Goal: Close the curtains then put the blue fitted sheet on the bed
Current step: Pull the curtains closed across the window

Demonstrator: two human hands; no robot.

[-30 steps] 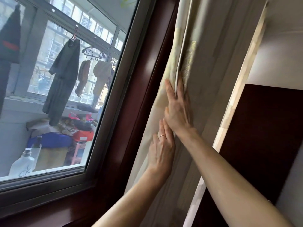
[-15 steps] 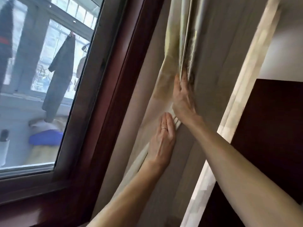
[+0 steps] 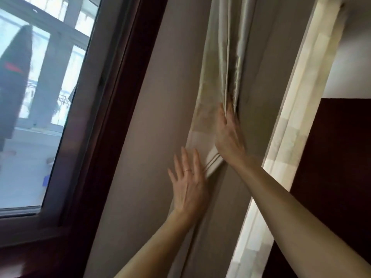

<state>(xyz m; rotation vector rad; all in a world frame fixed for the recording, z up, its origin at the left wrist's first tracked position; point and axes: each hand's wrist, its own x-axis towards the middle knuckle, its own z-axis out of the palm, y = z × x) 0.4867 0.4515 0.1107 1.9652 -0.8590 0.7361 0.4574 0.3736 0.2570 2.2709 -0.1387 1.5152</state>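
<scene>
Bkgd: window [image 3: 40,137] w/ dark wood frame [image 3: 112,117] at 9 o'clock, dark garment [image 3: 14,87] blurred outside | curtain [image 3: 218,67] beige, bunched in pleats at 12-1 o'clock, rt of frame, glass uncovered | L hand [image 3: 188,187] at 6 o'clock, fingers straight & apart, flat on curtain, ring [image 3: 187,170] on | R hand [image 3: 228,137] at L's 1 o'clock, fingers straight, tips tucked btwn pleats | dark panel [image 3: 341,167] at 3 o'clock.

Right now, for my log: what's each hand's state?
Left hand: open, flat on the pale beige pleated fabric curtain.
Right hand: open, straight fingers pushed into its folds.
</scene>
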